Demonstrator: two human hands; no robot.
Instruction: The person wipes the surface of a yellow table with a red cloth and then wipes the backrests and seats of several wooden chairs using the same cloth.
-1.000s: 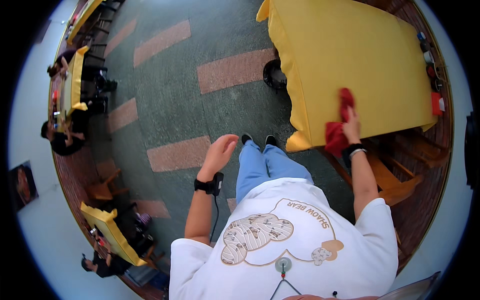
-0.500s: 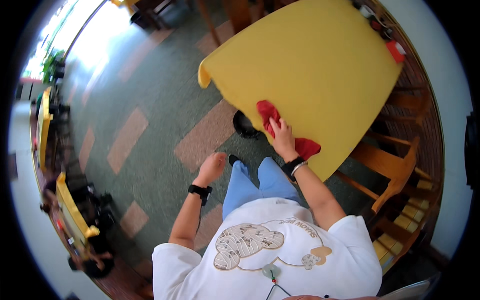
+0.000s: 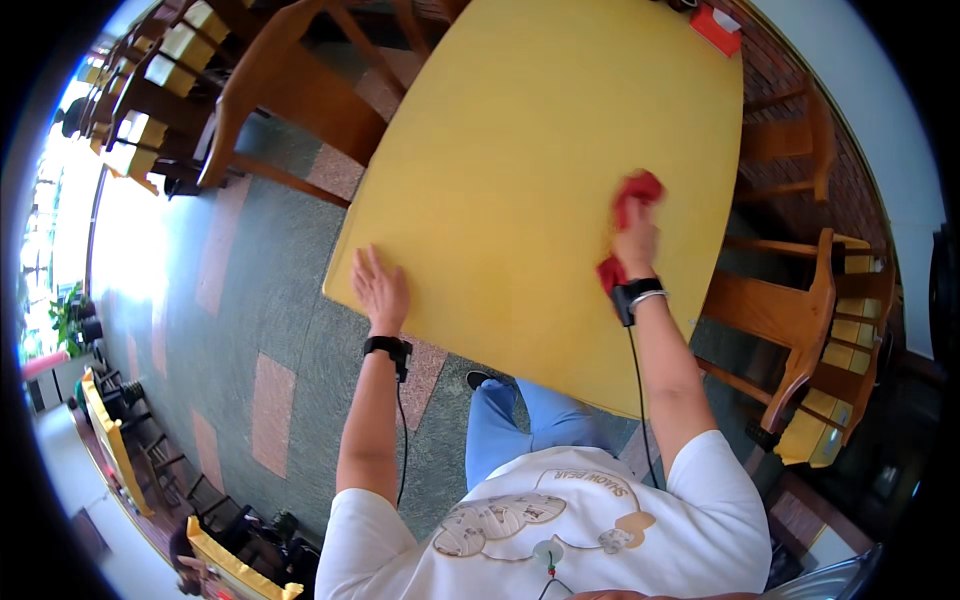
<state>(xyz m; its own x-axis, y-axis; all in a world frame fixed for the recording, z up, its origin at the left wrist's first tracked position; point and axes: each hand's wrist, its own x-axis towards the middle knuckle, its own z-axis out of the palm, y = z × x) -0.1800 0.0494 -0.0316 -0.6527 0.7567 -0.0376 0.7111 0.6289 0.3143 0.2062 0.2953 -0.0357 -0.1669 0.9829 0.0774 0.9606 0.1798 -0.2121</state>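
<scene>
Cloth (image 3: 641, 186), red, lies on yellow table (image 3: 530, 180), gripped by blurred right hand (image 3: 637, 243); left hand (image 3: 381, 292), spread open, holds nothing. Because wrist cable (image 3: 640, 390) hangs loose, it might catch the table edge.

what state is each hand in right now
Left hand: open, holding nothing, near a corner of the yellow table.
Right hand: closed, holding a red cloth.
</scene>
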